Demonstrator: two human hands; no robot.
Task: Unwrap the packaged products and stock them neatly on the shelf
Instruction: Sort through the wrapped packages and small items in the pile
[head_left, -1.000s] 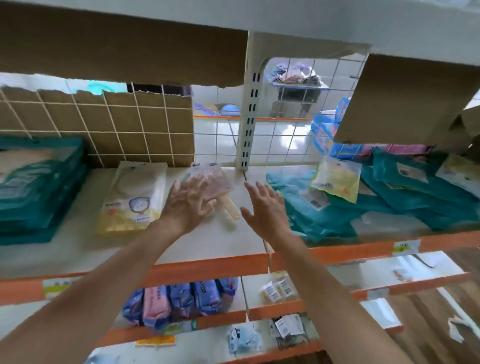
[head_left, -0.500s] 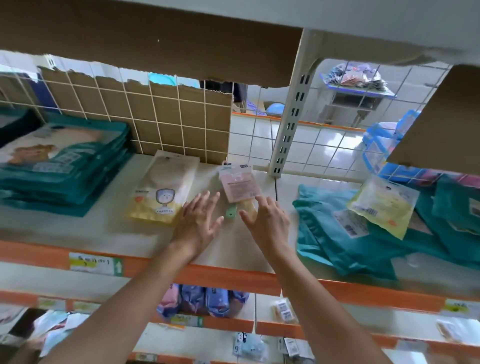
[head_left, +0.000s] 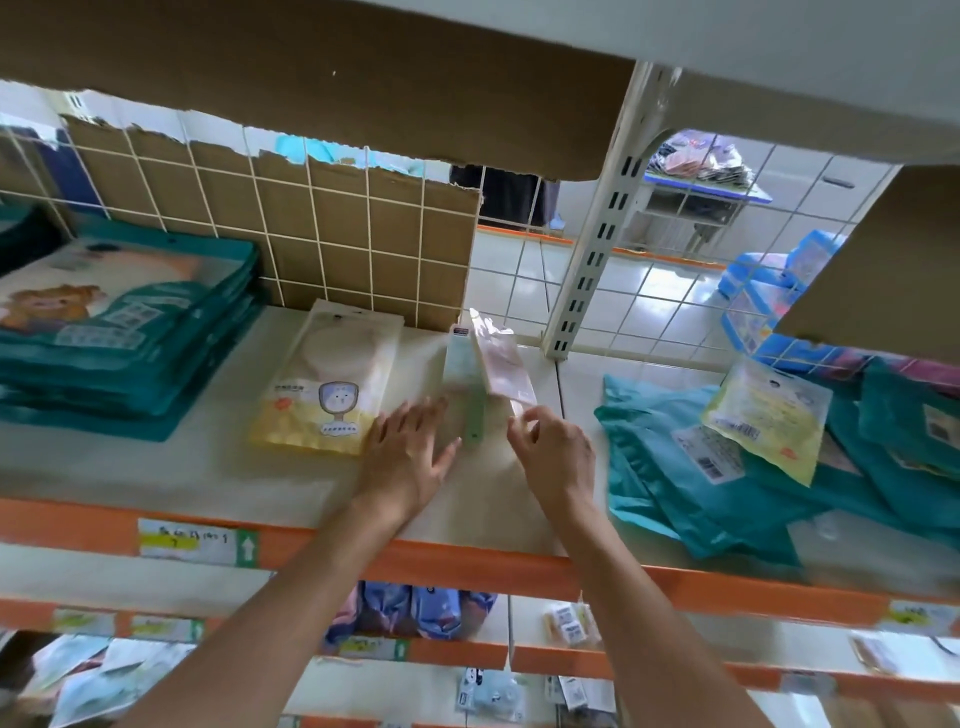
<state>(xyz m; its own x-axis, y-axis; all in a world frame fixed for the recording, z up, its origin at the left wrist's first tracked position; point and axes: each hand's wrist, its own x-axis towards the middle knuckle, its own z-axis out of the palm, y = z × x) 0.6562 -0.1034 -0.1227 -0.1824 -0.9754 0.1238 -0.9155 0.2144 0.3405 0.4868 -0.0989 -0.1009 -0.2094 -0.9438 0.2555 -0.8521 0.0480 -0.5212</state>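
A pink packet (head_left: 503, 364) in clear wrap stands tipped up on its long edge at the middle of the white shelf (head_left: 208, 467). It leans against a pale green packet (head_left: 464, 379) that lies flat beside it. My right hand (head_left: 557, 453) has curled fingers, and its fingertips pinch the pink packet's near end. My left hand (head_left: 410, 453) lies flat with straight fingers on the shelf, just left of the green packet's near end, holding nothing.
A yellow packet (head_left: 328, 382) lies left of my hands, with a stack of teal bags (head_left: 119, 332) further left. Loose teal bags (head_left: 727, 478) and another yellow packet (head_left: 769, 421) fill the right. A white upright post (head_left: 597, 244) and wire grid (head_left: 332, 244) stand behind.
The pink packet has gone from lying flat to tipped on its edge. My right hand's fingers curled onto its near end, and my left hand dropped flat beside the green packet.
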